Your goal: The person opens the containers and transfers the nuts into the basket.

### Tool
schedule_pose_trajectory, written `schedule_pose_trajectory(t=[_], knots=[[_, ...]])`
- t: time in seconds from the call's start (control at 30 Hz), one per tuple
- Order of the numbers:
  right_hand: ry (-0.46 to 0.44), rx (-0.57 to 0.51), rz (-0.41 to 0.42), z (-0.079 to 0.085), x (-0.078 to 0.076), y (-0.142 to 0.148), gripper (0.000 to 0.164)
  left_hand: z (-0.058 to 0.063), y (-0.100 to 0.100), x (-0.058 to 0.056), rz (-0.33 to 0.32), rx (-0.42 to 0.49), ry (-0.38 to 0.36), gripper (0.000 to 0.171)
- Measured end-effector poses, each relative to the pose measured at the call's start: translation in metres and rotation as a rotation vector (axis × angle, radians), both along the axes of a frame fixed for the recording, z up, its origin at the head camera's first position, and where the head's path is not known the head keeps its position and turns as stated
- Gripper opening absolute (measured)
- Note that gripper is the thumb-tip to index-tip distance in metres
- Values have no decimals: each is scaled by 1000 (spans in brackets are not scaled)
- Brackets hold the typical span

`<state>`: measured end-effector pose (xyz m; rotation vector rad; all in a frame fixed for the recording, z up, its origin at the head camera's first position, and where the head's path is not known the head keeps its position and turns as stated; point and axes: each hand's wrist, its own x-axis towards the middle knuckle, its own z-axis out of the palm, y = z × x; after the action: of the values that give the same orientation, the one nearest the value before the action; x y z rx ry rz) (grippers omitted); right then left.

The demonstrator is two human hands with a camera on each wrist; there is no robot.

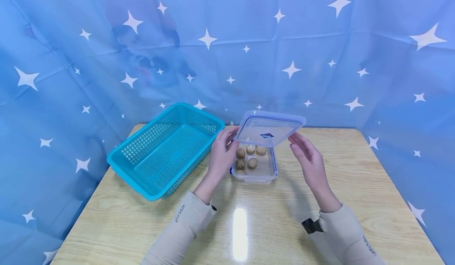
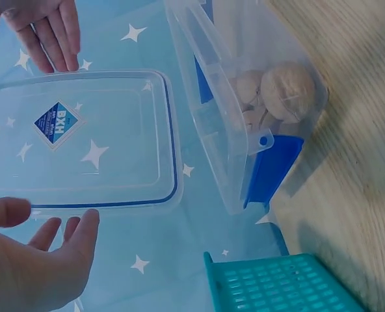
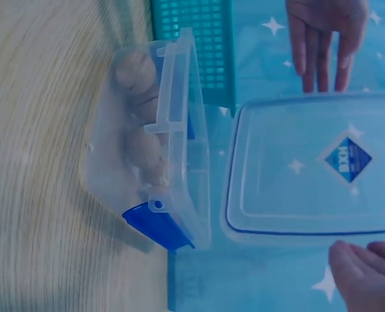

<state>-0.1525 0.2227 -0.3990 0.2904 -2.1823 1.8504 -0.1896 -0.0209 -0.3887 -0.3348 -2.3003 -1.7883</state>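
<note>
A clear plastic lid (image 1: 271,127) with a blue seal and a blue diamond label is raised at a tilt over the back of a clear food container (image 1: 264,172). My left hand (image 1: 223,150) holds the lid's left edge, thumb and fingers at its rim. At the opposite edge my right hand (image 1: 310,160) holds the lid by its fingertips. Inside the container lie several walnuts (image 1: 240,164), mostly on its left side; the lid covers part of the view into the back. A blue side clip (image 2: 274,169) hangs down in the left wrist view.
A turquoise perforated basket (image 1: 165,158) stands left of the container, close by my left forearm. Both stand on a light wooden table (image 1: 355,170). Behind it hangs a blue curtain (image 1: 249,79) with white stars.
</note>
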Motion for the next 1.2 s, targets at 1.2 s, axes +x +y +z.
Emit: schedule_pose_trajectory(t=[1.2], knots=[[-65, -245, 5, -8, 21, 27, 47, -16, 16, 1, -334, 72, -183, 94]])
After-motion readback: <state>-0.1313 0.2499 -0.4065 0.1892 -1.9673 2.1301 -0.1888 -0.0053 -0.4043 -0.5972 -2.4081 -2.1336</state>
